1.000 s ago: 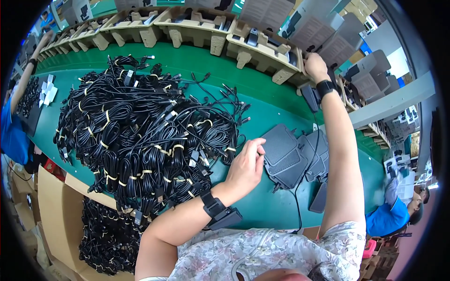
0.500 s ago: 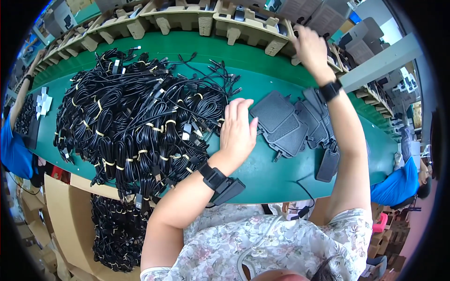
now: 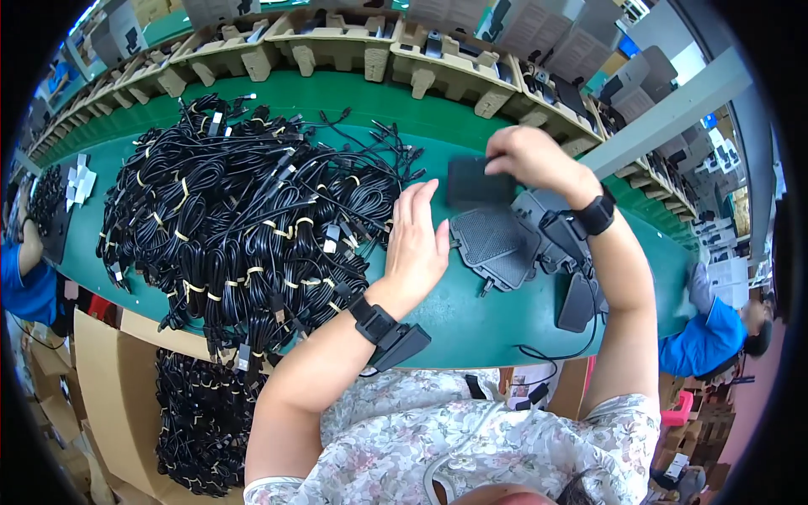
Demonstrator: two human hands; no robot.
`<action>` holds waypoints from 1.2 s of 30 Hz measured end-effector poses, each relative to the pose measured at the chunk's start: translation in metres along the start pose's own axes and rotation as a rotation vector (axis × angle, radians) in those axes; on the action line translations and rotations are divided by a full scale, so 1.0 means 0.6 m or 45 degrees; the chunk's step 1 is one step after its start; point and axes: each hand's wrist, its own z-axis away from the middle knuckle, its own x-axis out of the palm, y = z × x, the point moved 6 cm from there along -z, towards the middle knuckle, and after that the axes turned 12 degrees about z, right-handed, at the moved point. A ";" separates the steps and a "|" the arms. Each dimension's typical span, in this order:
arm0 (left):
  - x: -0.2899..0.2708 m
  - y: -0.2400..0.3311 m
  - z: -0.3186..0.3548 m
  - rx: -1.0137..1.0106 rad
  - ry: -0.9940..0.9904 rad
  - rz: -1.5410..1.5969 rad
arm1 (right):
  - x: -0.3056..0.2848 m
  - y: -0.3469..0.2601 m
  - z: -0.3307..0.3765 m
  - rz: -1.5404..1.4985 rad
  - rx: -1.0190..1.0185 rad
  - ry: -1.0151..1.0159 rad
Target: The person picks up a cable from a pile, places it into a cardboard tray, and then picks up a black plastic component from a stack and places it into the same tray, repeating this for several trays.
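Observation:
My right hand point(image 3: 530, 157) pinches a dark, flat, rectangular panel point(image 3: 473, 187), smeared by motion, above the table. Just below it lie several grey-black panels point(image 3: 498, 244) with a fine textured surface and small joints at their edges, partly overlapping. My left hand point(image 3: 414, 240) is open, fingers stretched out, beside the right edge of a large pile of black cables point(image 3: 244, 219). The cables are coiled in bundles with pale yellow ties, their plugs sticking out. A black strap with a small device circles each of my wrists.
Moulded cardboard trays point(image 3: 454, 63) with dark items line the back of the green table point(image 3: 438, 324). A grey post point(image 3: 673, 109) slants in at the right. Below the front edge stands a carton point(image 3: 105, 379) holding more cables. People in blue sit at both sides.
My right hand has come back from the trays toward the table's middle and now carries a dark panel. My left hand has shifted slightly, still beside the cable pile.

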 end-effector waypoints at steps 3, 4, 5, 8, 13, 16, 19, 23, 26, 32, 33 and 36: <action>-0.010 0.003 0.001 0.019 0.040 -0.031 | -0.061 0.071 -0.029 -0.376 0.494 0.471; -0.006 0.009 -0.001 0.041 0.037 -0.026 | -0.069 0.122 -0.033 -0.400 0.559 0.672; -0.001 0.013 -0.002 0.050 0.039 -0.022 | -0.071 0.179 -0.037 -0.424 0.619 0.874; 0.007 0.010 -0.003 0.072 -0.001 -0.108 | -0.045 0.285 -0.073 -0.596 1.026 1.020; 0.002 0.006 -0.004 0.053 0.026 -0.147 | 0.017 0.329 -0.149 -0.812 1.184 0.687; 0.009 0.010 -0.004 0.081 0.034 -0.097 | 0.043 0.365 -0.163 -0.133 1.079 0.153; 0.008 0.012 -0.005 0.046 0.031 -0.081 | 0.008 0.313 -0.160 0.388 0.992 0.285; 0.009 0.007 -0.002 0.034 0.038 -0.084 | -0.057 0.161 -0.180 0.496 0.797 0.632; 0.016 0.004 -0.004 -0.003 0.008 -0.112 | -0.086 -0.008 -0.202 -0.006 0.261 0.897; 0.024 -0.028 0.014 -0.154 0.004 1.244 | -0.165 -0.376 -0.180 -0.367 -0.733 0.830; 0.026 -0.033 0.018 -0.149 0.031 1.236 | -0.170 -0.410 -0.176 -0.401 -0.840 0.836; 0.046 -0.048 0.026 -0.193 0.018 1.364 | -0.169 -0.489 -0.168 -0.371 -1.116 0.918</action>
